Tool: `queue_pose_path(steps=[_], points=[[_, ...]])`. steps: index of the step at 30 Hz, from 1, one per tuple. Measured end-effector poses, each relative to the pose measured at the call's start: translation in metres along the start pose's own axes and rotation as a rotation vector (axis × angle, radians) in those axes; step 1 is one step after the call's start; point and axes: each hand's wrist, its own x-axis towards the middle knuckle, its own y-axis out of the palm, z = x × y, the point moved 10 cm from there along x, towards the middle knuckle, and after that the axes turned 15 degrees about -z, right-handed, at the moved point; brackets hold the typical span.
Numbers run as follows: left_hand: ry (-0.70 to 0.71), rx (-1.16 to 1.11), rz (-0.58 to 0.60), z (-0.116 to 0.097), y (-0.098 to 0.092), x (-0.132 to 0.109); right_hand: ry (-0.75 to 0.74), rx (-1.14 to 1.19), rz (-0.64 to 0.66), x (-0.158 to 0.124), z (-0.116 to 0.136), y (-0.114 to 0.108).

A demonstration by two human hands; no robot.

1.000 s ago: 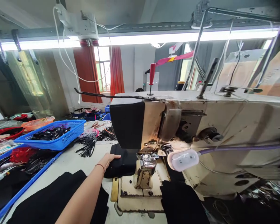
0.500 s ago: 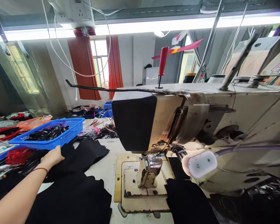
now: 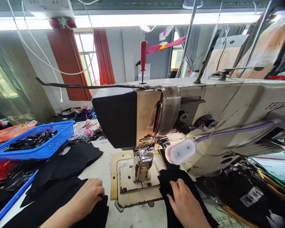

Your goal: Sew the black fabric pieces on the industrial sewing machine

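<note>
My left hand [image 3: 89, 194] rests with curled fingers on the edge of a pile of black fabric [image 3: 59, 190] at the lower left of the table. Its fingers press the cloth near the sewing machine's base plate [image 3: 123, 177]. My right hand [image 3: 184, 202] lies on a second black fabric piece [image 3: 167, 183] just right of the presser foot [image 3: 141, 163], fingers bent and pinching its edge. The sewing machine [image 3: 204, 114] stands behind both hands, with its small white lamp [image 3: 180, 151] above the right hand.
A blue basket [image 3: 38, 148] of dark small parts sits at the left, over red and black items. A red-handled screwdriver [image 3: 143, 58] stands on top of the machine. Black garments and tools [image 3: 247, 196] lie at the right. Another black cloth piece [image 3: 76, 158] is spread behind the left pile.
My left hand has pulled back from near the blue basket to the fabric pile in front of me. My right hand has come into view onto the black piece beside the presser foot.
</note>
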Motion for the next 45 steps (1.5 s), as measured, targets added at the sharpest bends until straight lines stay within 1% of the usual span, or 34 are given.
queue_pose_path(steps=[2, 5, 8, 10, 12, 14, 16, 18, 20, 23, 25, 27, 29, 31, 32, 33, 34, 35, 36, 38, 40, 41, 43, 45], points=[[0.0, -0.062, -0.035, -0.012, -0.01, 0.005, 0.031, 0.006, 0.093, 0.004, -0.002, 0.004], [-0.022, -0.141, -0.128, -0.038, -0.021, 0.011, 0.164, 0.142, 0.262, 0.014, -0.011, 0.006], [-0.016, -0.263, -0.302, -0.067, -0.031, 0.016, 0.374, 0.43, 0.358, 0.024, -0.025, -0.003], [0.029, -0.361, -0.412, -0.086, -0.036, 0.02, 0.476, 0.567, 0.394, 0.026, -0.034, -0.008], [0.107, -0.41, -0.455, -0.105, -0.035, 0.025, 0.511, 0.591, 0.422, 0.023, -0.041, -0.011], [0.172, -0.407, -0.455, -0.12, -0.032, 0.032, 0.501, 0.554, 0.431, 0.018, -0.042, -0.011], [0.189, -0.389, -0.437, -0.13, -0.029, 0.039, 0.467, 0.482, 0.404, 0.014, -0.037, -0.011], [0.149, -0.385, -0.422, -0.134, -0.028, 0.044, 0.428, 0.386, 0.361, 0.011, -0.027, -0.012], [0.096, -0.389, -0.411, -0.134, -0.027, 0.045, 0.413, 0.304, 0.344, 0.01, -0.018, -0.009], [0.021, -0.391, -0.382, -0.127, -0.025, 0.044, 0.42, 0.288, 0.349, 0.013, -0.015, -0.001], [-0.036, -0.398, -0.356, -0.119, -0.022, 0.043, 0.442, 0.357, 0.352, 0.018, -0.024, 0.002], [-0.103, -0.415, -0.328, -0.11, -0.02, 0.044, 0.484, 0.481, 0.363, 0.024, -0.037, -0.002], [-0.163, -0.455, -0.275, -0.108, -0.017, 0.045, 0.525, 0.622, 0.372, 0.03, -0.045, -0.015], [-0.214, -0.531, -0.201, -0.114, -0.014, 0.045, 0.6, 0.797, 0.387, 0.032, -0.043, -0.032], [-0.246, -0.584, -0.17, -0.118, -0.013, 0.045, 0.658, 0.913, 0.418, 0.031, -0.035, -0.038], [-0.286, -0.643, -0.154, -0.122, -0.013, 0.044, 0.761, 1.1, 0.474, 0.028, -0.022, -0.042], [-0.325, -0.707, -0.145, -0.126, -0.013, 0.042, 0.824, 1.256, 0.542, 0.025, -0.005, -0.046], [-0.349, -0.771, -0.144, -0.13, -0.014, 0.041, 0.818, 1.356, 0.619, 0.023, 0.016, -0.049], [-0.355, -0.826, -0.146, -0.134, -0.015, 0.04, 0.794, 1.413, 0.666, 0.023, 0.034, -0.052], [-0.337, -0.857, -0.187, -0.139, -0.021, 0.038, 0.746, 1.435, 0.712, 0.022, 0.061, -0.051], [-0.327, -0.799, -0.249, -0.138, -0.028, 0.037, 0.771, 1.421, 0.707, 0.019, 0.073, -0.043], [-0.337, -0.765, -0.285, -0.135, -0.031, 0.036, 0.776, 1.428, 0.684, 0.018, 0.076, -0.041], [-0.361, -0.74, -0.321, -0.13, -0.034, 0.035, 0.737, 1.473, 0.591, 0.02, 0.078, -0.042], [-0.386, -0.762, -0.339, -0.127, -0.036, 0.034, 0.649, 1.453, 0.486, 0.022, 0.075, -0.048]])
